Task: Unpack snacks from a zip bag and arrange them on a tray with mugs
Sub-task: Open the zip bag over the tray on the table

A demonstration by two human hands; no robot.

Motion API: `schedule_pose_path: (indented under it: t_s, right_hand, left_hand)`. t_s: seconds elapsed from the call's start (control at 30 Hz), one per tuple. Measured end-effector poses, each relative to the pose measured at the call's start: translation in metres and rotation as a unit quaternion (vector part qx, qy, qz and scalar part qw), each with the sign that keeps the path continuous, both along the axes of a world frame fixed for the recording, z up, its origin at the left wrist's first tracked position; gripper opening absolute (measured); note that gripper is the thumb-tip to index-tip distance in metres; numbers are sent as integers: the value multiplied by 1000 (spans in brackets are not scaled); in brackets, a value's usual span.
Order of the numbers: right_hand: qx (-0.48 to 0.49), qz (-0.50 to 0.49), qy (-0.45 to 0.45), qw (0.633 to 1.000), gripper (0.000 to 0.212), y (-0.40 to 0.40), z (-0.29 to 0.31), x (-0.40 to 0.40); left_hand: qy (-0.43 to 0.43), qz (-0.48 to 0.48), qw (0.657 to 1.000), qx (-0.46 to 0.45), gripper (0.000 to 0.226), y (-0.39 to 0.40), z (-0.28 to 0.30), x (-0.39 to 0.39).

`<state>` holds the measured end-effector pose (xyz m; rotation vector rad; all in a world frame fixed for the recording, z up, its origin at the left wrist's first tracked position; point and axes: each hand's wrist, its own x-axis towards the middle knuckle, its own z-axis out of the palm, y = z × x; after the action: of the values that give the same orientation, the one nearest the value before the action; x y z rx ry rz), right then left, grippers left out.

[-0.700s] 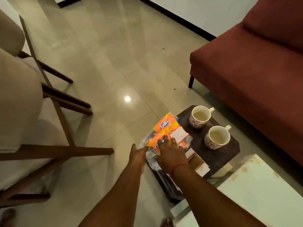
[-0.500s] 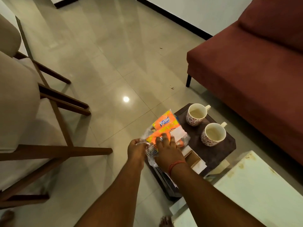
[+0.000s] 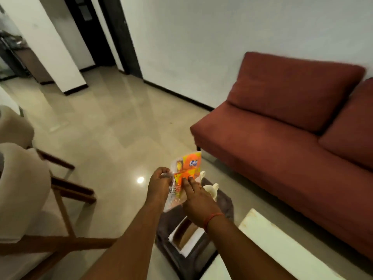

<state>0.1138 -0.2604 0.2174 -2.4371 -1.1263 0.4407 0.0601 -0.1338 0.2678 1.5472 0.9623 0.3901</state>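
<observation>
The left hand (image 3: 159,185) pinches the near left edge of the zip bag (image 3: 184,178) in curled fingers. The right hand (image 3: 196,199) lays straight fingers flat on the bag's face, its grip open. The bag is held in the air above the dark tray (image 3: 226,201), its long axis upright, the orange snack packs (image 3: 191,166) inside pointing up and far. A mug (image 3: 211,189) shows just right of the bag.
</observation>
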Motion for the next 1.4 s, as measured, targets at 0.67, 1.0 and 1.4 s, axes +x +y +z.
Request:
schedule_pose_path:
  t_s: [0.67, 1.0, 1.4]
  right_hand:
    - [140, -387, 118, 904, 31, -618, 178, -34]
    - [352, -443, 344, 749, 78, -672, 156, -108]
    - [486, -505, 221, 678, 24, -600, 164, -108]
  left_hand:
    - [-133, -554, 763, 305, 16, -553, 144, 17]
    - [-208, -580, 757, 216, 27, -610, 162, 16]
    - [-158, -507, 812, 244, 37, -555, 152, 29]
